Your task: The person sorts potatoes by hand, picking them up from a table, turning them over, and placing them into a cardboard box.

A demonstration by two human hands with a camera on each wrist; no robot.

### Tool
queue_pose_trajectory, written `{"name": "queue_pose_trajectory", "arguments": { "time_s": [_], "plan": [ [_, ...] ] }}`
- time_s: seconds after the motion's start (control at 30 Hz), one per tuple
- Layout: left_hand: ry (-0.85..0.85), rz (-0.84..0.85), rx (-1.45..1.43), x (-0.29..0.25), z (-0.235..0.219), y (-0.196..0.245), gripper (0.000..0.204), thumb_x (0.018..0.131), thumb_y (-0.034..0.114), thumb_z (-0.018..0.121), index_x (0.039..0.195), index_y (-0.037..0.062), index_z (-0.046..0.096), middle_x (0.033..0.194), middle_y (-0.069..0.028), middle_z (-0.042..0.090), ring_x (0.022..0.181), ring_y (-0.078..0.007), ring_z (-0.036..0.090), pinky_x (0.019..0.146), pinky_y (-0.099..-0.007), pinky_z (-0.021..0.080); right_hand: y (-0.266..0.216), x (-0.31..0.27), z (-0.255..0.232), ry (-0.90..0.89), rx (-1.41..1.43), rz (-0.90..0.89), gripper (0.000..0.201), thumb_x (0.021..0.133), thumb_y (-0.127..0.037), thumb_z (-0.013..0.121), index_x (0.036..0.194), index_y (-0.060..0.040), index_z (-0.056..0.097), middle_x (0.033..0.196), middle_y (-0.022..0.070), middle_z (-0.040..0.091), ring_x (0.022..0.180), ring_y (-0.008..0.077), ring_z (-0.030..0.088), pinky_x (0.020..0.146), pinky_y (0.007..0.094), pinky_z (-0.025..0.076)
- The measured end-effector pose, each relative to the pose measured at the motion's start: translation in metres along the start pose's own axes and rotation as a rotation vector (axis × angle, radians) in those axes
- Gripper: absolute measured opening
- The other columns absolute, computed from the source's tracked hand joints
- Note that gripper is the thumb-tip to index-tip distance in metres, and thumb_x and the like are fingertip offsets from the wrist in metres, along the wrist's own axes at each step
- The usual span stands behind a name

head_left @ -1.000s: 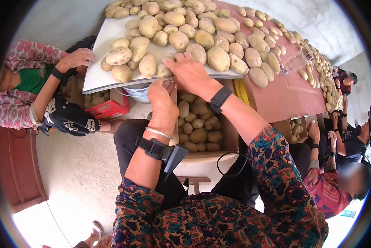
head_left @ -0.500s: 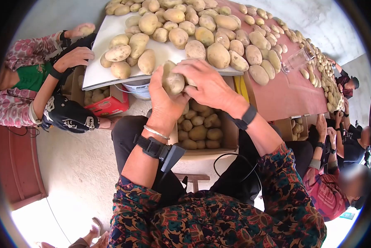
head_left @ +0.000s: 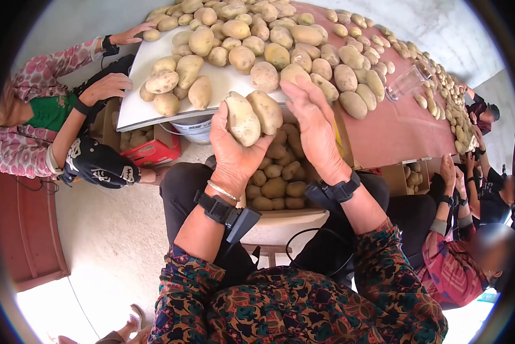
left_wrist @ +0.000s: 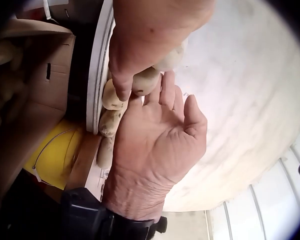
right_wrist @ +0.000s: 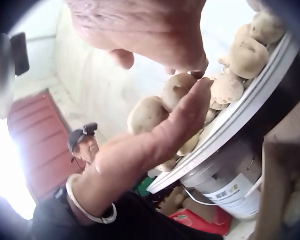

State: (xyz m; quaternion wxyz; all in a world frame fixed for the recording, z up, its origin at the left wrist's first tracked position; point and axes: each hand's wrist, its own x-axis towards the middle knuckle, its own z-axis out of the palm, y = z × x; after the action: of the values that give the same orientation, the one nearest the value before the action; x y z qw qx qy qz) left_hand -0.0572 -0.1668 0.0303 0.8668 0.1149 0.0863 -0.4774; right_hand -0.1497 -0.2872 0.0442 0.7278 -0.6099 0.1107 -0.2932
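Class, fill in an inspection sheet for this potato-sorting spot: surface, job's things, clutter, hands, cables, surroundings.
Surface: white board and red table, both covered with potatoes.
Job's things: two potatoes in the left hand; box of potatoes below.
Clutter: bucket, red box, glass.
Hands: left hand cups the potatoes; right hand open beside them.
Cables: black cable over the lap.
Surroundings: other people seated left and right.

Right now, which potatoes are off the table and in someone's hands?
The two potatoes lying side by side in the left hand, with the right hand beside them; all others lie on the board, table or in boxes.
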Motion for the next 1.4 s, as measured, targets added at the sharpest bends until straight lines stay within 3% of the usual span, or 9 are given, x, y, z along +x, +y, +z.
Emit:
{"name": "queue_pose_trajectory", "arguments": {
  "time_s": [0.2, 0.33, 0.4, 0.5, 0.6, 0.9, 1.07, 1.13, 1.4],
  "plan": [
    [-0.068, 0.013, -0.059, 0.003, -0.003, 0.005, 0.044, 0.096, 0.041, 0.048, 0.123, 0.006, 0.052, 0.126, -0.0118, 0.056, 0.121, -0.0312, 0.05, 0.106, -0.0485, 0.037, -0.015, 0.001, 0.0, 0.004, -0.619, 0.156, 0.05, 0.096, -0.04, 0.051, 0.122, 0.0023, 0.057, 0.134, 0.0197, 0.051, 0.127, 0.0272, 0.046, 0.106, 0.036, 0.034],
    [-0.041, 0.036, -0.039, 0.008, -0.006, 0.007, 0.04, 0.097, 0.039, 0.046, 0.119, 0.0073, 0.054, 0.12, -0.0096, 0.058, 0.115, -0.0282, 0.053, 0.101, -0.0481, 0.04, 0.001, -0.004, 0.015, -0.027, -1.02, -0.167, 0.053, 0.081, -0.035, 0.07, 0.115, 0.0033, 0.058, 0.13, 0.0238, 0.05, 0.122, 0.0362, 0.047, 0.103, 0.0417, 0.038],
    [0.017, 0.049, -0.002, 0.006, -0.003, 0.007, 0.039, 0.096, 0.04, 0.046, 0.118, 0.0088, 0.055, 0.118, -0.0085, 0.059, 0.114, -0.0274, 0.053, 0.099, -0.0488, 0.042, 0.007, -0.002, 0.018, 0.041, -0.996, -0.126, 0.05, 0.074, -0.026, 0.075, 0.11, 0.0037, 0.057, 0.116, 0.0208, 0.059, 0.11, 0.0332, 0.056, 0.096, 0.04, 0.044],
    [0.082, 0.097, 0.061, 0.01, -0.009, 0.012, 0.038, 0.096, 0.037, 0.048, 0.111, 0.0027, 0.054, 0.107, -0.0132, 0.061, 0.106, -0.0321, 0.058, 0.095, -0.0504, 0.045, 0.008, -0.004, 0.014, 0.146, -0.331, 0.115, 0.038, 0.073, -0.013, 0.073, 0.102, 0.0046, 0.057, 0.088, 0.0108, 0.065, 0.083, 0.0182, 0.063, 0.077, 0.0272, 0.051],
    [0.206, 0.221, 0.082, 0.009, -0.001, 0.023, 0.034, 0.094, 0.034, 0.054, 0.106, 0.0023, 0.053, 0.099, -0.0147, 0.06, 0.1, -0.0336, 0.059, 0.091, -0.046, 0.05, 0.005, -0.006, -0.003, 0.135, 0.171, 0.368, 0.038, 0.083, -0.016, 0.063, 0.113, 0.0047, 0.053, 0.099, 0.0122, 0.064, 0.084, 0.0216, 0.064, 0.076, 0.0327, 0.053],
    [0.059, 0.215, 0.234, 0.011, -0.012, 0.057, 0.036, 0.096, 0.034, 0.048, 0.113, 0.0025, 0.051, 0.097, -0.0154, 0.059, 0.081, -0.0233, 0.056, 0.067, -0.0307, 0.046, 0.03, -0.032, -0.045, -0.14, -0.469, 0.86, 0.039, 0.085, -0.033, 0.063, 0.114, -0.0069, 0.059, 0.098, 0.0078, 0.064, 0.074, 0.0162, 0.062, 0.055, 0.0254, 0.047],
    [0.141, 0.24, 0.283, 0.015, -0.013, 0.059, 0.035, 0.095, 0.037, 0.046, 0.11, 0.006, 0.052, 0.094, -0.0158, 0.061, 0.082, -0.0261, 0.058, 0.072, -0.0319, 0.047, 0.054, -0.041, -0.03, -0.37, -0.692, 0.909, 0.052, 0.084, -0.031, 0.064, 0.125, -0.0015, 0.055, 0.105, 0.0132, 0.064, 0.093, 0.0241, 0.064, 0.072, 0.0315, 0.055],
    [0.183, 0.247, 0.295, 0.019, -0.017, 0.063, 0.035, 0.095, 0.037, 0.046, 0.11, 0.0058, 0.052, 0.094, -0.016, 0.062, 0.083, -0.0269, 0.059, 0.074, -0.0324, 0.047, 0.067, -0.033, -0.033, -0.438, -0.922, 0.697, 0.05, 0.084, -0.029, 0.065, 0.125, -0.0011, 0.056, 0.105, 0.0145, 0.064, 0.092, 0.0223, 0.064, 0.072, 0.0315, 0.055],
    [0.223, 0.286, 0.319, 0.025, -0.029, 0.071, 0.032, 0.093, 0.034, 0.047, 0.108, 0.0057, 0.052, 0.095, -0.0165, 0.063, 0.085, -0.0295, 0.063, 0.076, -0.0369, 0.051, 0.057, -0.018, -0.014, -0.191, -0.944, 0.548, 0.038, 0.087, -0.027, 0.063, 0.113, 0.0008, 0.064, 0.099, 0.0123, 0.067, 0.084, 0.0184, 0.064, 0.07, 0.0306, 0.053]
  ]
}}
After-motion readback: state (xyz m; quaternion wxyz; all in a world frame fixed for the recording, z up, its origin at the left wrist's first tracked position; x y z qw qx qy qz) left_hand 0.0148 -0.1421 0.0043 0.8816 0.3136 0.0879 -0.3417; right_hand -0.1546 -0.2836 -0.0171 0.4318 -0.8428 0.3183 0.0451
